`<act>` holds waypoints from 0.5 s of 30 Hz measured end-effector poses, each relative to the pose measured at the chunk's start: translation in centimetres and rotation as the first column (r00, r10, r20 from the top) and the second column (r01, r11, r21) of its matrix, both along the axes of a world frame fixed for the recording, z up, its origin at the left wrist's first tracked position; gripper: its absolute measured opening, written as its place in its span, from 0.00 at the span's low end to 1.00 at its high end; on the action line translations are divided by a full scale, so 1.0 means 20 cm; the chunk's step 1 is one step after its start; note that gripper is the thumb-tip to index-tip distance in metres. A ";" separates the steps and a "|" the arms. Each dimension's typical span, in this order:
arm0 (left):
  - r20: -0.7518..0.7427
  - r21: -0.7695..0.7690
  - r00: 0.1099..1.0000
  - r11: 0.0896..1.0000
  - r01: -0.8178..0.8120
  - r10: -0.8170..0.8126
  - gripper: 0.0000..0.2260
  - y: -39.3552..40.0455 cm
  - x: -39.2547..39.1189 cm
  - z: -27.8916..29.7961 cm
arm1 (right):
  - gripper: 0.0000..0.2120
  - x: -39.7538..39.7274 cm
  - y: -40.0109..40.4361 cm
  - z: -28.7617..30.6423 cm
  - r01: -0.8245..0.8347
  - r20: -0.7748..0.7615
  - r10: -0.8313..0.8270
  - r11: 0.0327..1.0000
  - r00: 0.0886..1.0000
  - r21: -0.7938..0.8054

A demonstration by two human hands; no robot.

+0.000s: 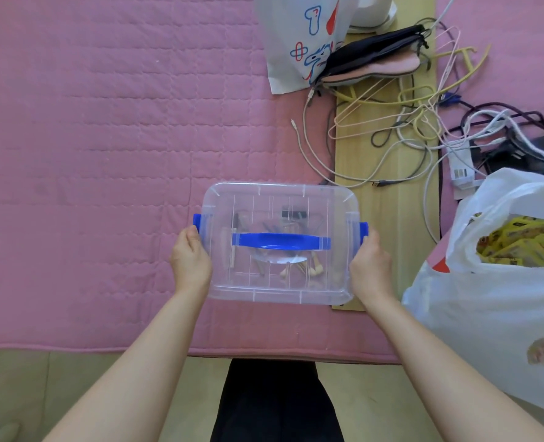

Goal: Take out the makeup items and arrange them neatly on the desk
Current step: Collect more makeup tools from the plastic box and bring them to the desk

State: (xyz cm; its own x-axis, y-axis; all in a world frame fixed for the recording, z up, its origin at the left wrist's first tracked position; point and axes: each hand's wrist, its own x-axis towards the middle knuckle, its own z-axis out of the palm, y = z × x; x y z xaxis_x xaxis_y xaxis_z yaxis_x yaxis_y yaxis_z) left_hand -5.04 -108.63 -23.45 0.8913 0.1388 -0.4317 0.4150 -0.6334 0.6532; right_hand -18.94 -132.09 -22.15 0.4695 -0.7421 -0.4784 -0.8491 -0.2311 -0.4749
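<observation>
Gripping the short ends of a clear plastic box [277,244], the left hand [190,261] curls against its left side just below the blue latch [196,225], and the right hand [370,262] holds the opposite side below the other blue latch [364,231]; both thumbs lie along the box walls; the lid is on, with a blue carry handle [281,242] lying flat across its middle. Through the clear lid the makeup items [283,266] show blurred inside the box: pale stick-like pieces with rounded ends near the front, a dark rectangular piece towards the back, a few thin tools on the left; what each one is cannot be told.

The box sits over a pink quilted cover [104,138], with its right end over a light wooden board [382,148]. On the board and beyond it lies a tangle of white, grey and yellow cables [423,129] with wire hangers among them; a dark pouch with pink lining [375,59] lies further back, beside a white printed bag [302,39]. To the right stands a white plastic bag [487,298] holding yellow packets [519,247].
</observation>
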 end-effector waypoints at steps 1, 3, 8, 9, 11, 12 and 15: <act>-0.076 -0.077 0.995 0.994 -0.073 0.067 0.18 0.00 0.01 0.00 | 0.15 0.00 -0.01 -0.01 0.000 -0.016 0.000 1.000 1.000 0.001; -0.253 -0.180 0.953 0.960 -0.213 0.164 0.18 0.00 0.04 0.00 | 0.15 -0.01 -0.04 -0.02 -0.001 -0.056 0.002 1.000 0.998 0.007; -0.251 -0.052 0.960 0.988 -0.142 0.125 0.11 0.04 0.09 0.01 | 0.22 -0.02 -0.08 0.00 -0.050 -0.164 0.051 0.999 0.985 0.012; -0.167 0.039 0.982 0.996 -0.077 0.083 0.13 0.04 0.10 0.01 | 0.25 -0.02 -0.08 0.01 -0.088 -0.182 0.085 0.996 0.980 -0.008; 0.029 0.140 0.999 0.990 0.031 -0.036 0.15 0.02 0.09 0.04 | 0.29 -0.02 -0.06 0.05 -0.171 -0.209 0.153 0.983 0.966 -0.070; 0.132 0.151 0.985 0.984 0.092 -0.113 0.15 0.01 0.08 0.06 | 0.31 -0.01 -0.05 0.08 -0.218 -0.210 0.193 0.970 0.959 -0.106; 0.325 0.185 0.871 0.928 0.323 -0.368 0.16 -0.05 0.03 0.12 | 0.33 0.01 0.00 0.15 -0.354 -0.142 0.329 0.908 0.934 -0.225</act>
State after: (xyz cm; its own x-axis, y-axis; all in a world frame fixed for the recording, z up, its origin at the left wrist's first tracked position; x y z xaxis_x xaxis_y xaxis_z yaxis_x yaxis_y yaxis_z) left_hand -4.42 -109.69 -21.13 0.9808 -0.1751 -0.0856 -0.0842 -0.7771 0.6237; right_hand -18.66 -132.05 -19.25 0.6747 -0.6441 -0.3605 -0.7372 -0.6127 -0.2850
